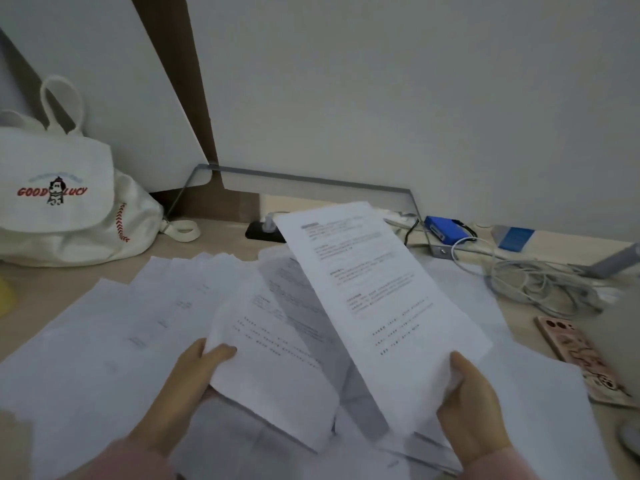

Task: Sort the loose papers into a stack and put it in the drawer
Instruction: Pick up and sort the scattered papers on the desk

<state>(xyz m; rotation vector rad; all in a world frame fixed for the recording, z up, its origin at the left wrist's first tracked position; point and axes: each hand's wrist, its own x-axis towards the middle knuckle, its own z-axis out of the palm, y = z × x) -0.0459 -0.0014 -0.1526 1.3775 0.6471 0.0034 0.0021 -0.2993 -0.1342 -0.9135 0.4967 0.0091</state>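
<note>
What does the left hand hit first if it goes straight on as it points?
The left hand, gripping a sheaf of papers, points forward and right. First in line is probably the raised sheet held by the right hand, though the depth between them is unclear.

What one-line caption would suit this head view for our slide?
Left hand holds one sheet, right hand another sheet, above papers scattered on the desk.

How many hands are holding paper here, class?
2. The left hand at lower centre-left pinches the lower sheet; the right hand at lower right grips the raised sheet. Either may hold further sheets hidden beneath.
</note>
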